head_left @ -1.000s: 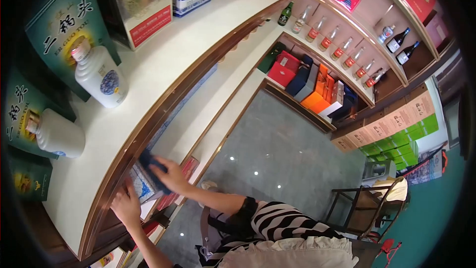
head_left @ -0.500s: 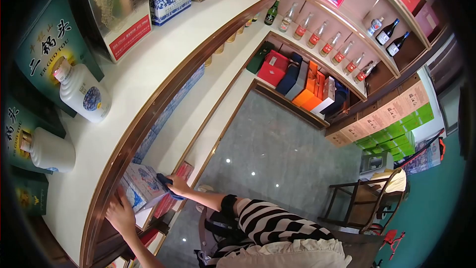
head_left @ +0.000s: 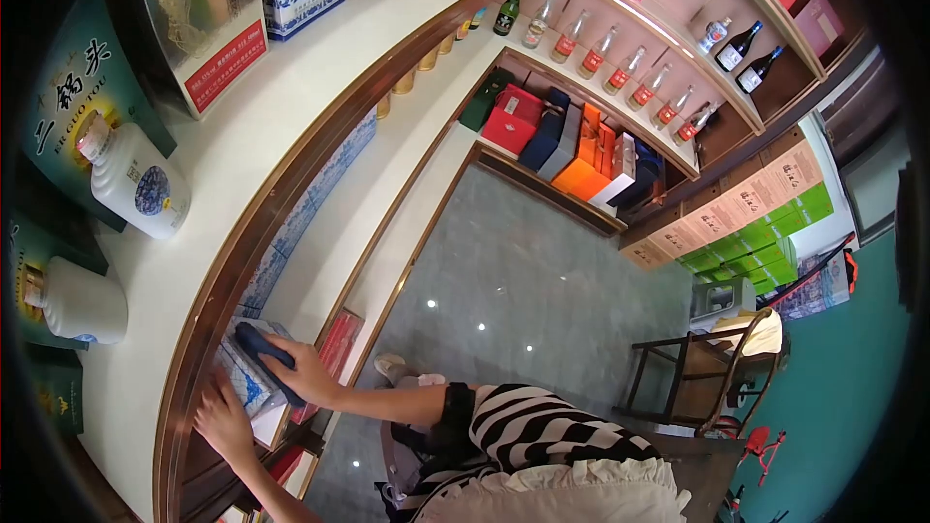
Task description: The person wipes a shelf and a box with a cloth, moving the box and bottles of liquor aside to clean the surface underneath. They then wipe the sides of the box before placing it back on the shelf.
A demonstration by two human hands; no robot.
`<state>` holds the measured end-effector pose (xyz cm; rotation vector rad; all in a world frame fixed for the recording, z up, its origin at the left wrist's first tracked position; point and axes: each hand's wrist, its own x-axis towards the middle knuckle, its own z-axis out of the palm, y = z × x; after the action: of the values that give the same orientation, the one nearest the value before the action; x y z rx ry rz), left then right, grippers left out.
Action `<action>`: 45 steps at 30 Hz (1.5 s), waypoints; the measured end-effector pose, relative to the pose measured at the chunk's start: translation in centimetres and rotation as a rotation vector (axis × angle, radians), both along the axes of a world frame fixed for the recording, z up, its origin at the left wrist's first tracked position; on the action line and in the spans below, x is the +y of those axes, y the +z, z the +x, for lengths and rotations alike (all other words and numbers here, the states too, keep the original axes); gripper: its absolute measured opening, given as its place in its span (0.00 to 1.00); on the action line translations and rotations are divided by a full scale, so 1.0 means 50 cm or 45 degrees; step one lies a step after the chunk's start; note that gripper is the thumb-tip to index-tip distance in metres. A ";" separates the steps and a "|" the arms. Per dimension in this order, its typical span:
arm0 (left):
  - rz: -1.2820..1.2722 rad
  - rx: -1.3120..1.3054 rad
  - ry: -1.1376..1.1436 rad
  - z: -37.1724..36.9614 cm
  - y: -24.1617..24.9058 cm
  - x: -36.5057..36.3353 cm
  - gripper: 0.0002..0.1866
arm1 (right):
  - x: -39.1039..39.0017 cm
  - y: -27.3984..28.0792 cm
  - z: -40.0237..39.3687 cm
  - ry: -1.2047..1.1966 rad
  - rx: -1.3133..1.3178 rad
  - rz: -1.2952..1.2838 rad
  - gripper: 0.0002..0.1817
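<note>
A blue-and-white patterned box (head_left: 244, 389) lies on the lower shelf under the curved counter. My left hand (head_left: 225, 421) holds its near left side, fingers resting along the edge and partly hidden by the box. My right hand (head_left: 302, 376) grips a folded dark blue cloth (head_left: 263, 353), which is pressed on the box's top. The cloth covers part of the printed face. Just right of the box, a red box (head_left: 339, 344) sits on the step below.
The wooden counter edge (head_left: 247, 203) curves close above my hands. White bottles (head_left: 140, 179) and gift boxes (head_left: 228, 34) stand on the counter. Across the grey floor (head_left: 484, 281) are shelves with glass bottles (head_left: 598, 50), stacked cartons (head_left: 741, 213) and a wooden chair (head_left: 712, 368).
My right hand has moved left with the cloth, from the box's right edge onto its top. My left hand has shifted slightly left and down. The view has shifted slightly.
</note>
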<state>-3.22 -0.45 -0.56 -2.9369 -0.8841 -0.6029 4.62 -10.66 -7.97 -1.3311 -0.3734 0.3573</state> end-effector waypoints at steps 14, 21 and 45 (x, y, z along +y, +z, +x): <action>0.065 -0.071 -0.060 0.006 0.016 -0.008 0.17 | -0.023 -0.262 0.045 0.340 0.028 -0.913 0.18; -0.032 -0.009 -0.076 0.002 0.019 -0.004 0.17 | -0.003 -0.025 0.063 0.075 0.288 -0.050 0.13; 0.292 0.163 -0.033 -0.014 -0.006 0.006 0.17 | -0.010 -0.070 0.097 0.064 0.827 -0.098 0.18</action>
<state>-3.90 -0.17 -0.84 -2.7485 -0.7137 -0.4754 9.49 -11.17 -11.49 -1.2050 0.1530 0.8217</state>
